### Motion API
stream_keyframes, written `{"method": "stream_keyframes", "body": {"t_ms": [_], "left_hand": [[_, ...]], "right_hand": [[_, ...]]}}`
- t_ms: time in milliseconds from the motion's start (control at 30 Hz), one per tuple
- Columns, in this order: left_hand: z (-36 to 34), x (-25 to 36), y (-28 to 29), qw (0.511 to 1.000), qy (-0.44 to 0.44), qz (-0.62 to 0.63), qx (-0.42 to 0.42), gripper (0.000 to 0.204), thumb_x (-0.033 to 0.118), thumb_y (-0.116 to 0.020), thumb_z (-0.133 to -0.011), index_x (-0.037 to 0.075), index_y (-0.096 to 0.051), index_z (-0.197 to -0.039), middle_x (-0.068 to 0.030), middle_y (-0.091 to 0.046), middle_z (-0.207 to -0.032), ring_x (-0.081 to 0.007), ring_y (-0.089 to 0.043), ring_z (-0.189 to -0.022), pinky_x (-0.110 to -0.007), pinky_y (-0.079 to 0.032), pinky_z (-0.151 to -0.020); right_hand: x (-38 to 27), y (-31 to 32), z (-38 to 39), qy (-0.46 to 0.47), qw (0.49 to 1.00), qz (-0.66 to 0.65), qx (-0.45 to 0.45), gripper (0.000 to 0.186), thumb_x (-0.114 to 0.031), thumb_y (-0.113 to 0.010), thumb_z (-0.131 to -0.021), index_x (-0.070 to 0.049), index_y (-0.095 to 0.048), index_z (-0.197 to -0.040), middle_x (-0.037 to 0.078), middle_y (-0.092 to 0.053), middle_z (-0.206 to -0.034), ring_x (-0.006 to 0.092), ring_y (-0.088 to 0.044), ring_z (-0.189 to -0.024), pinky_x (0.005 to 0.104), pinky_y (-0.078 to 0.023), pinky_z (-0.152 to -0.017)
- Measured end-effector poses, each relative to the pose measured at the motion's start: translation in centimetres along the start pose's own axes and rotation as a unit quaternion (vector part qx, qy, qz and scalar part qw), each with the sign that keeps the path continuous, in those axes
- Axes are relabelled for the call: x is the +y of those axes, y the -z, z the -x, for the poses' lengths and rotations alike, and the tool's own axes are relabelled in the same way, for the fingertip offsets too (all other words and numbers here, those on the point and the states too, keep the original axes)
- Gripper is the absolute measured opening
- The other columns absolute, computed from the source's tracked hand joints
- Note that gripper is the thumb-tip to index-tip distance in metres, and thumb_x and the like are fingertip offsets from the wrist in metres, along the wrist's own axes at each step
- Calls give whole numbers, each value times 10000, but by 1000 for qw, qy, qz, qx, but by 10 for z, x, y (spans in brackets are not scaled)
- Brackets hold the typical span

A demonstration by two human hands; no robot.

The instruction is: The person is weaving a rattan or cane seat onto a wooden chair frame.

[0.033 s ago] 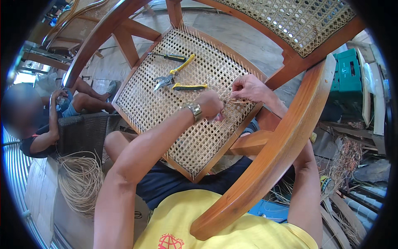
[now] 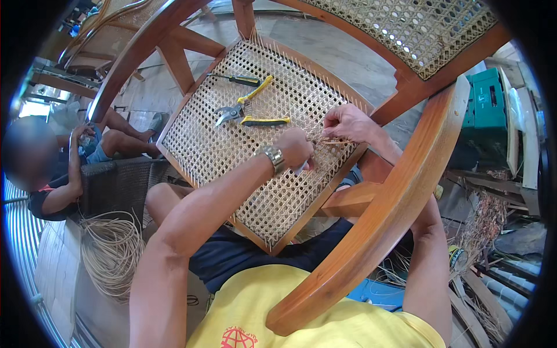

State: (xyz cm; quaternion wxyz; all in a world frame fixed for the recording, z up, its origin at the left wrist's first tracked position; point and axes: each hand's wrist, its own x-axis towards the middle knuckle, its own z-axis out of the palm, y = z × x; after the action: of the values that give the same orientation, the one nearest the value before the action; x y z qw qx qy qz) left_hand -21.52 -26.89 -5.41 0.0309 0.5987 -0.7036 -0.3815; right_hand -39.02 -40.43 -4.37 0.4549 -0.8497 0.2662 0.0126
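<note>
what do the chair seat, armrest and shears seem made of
Seat: likely natural cane, matte tan, woven with open holes. Armrest: probably varnished wood, brown sheen, grain showing. Shears: seemingly metal blades, silvery; evenly coloured yellow-black grips, perhaps plastic or rubber.

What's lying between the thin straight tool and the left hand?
Pruning shears with yellow-and-black handles, lying on the woven cane seat; the head view shows it.

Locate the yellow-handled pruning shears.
In the head view, the pruning shears lie on the woven cane seat, up and left of the left hand, just below the screwdriver-like tool.
</note>
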Motion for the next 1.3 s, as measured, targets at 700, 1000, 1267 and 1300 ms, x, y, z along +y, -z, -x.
{"method": "stream_keyframes", "body": {"t_ms": [700,1000,1267,1300], "left_hand": [[-1,6,-4,982,132,-69,118,461,424,-635,-971,27,-696,-745,-86,-651,-611,-137,-611,-522,-315,-446,-451],[159,-64,32,923,243,-174,242,517,469,-629,-962,56,-566,-658,-101,-549,-530,-224,-528,-467,-397,-433,-486],[148,-45,50,901,289,-103,307,581,601,-667,-884,47,-621,-716,-133,-632,-653,-310,-598,-596,-426,-478,-604],[133,-37,47,920,248,-58,297,530,542,-707,-880,35,-644,-739,-128,-624,-658,-284,-588,-577,-412,-477,-585]], "right_hand": [[-20,-6,4,56,979,192,-26,153,-182,-683,-774,-82,-721,-884,144,-719,-854,326,-697,-843,436,-544,-750],[-4,-2,15,137,978,157,-22,183,-219,-693,-824,-38,-675,-845,138,-681,-844,333,-677,-811,438,-531,-741],[6,-1,43,22,969,228,92,216,-242,-706,-889,-63,-645,-994,119,-648,-942,307,-665,-961,435,-537,-815],[8,0,40,21,968,235,82,192,-208,-704,-891,-50,-645,-983,123,-657,-946,309,-673,-963,434,-550,-810]]}}
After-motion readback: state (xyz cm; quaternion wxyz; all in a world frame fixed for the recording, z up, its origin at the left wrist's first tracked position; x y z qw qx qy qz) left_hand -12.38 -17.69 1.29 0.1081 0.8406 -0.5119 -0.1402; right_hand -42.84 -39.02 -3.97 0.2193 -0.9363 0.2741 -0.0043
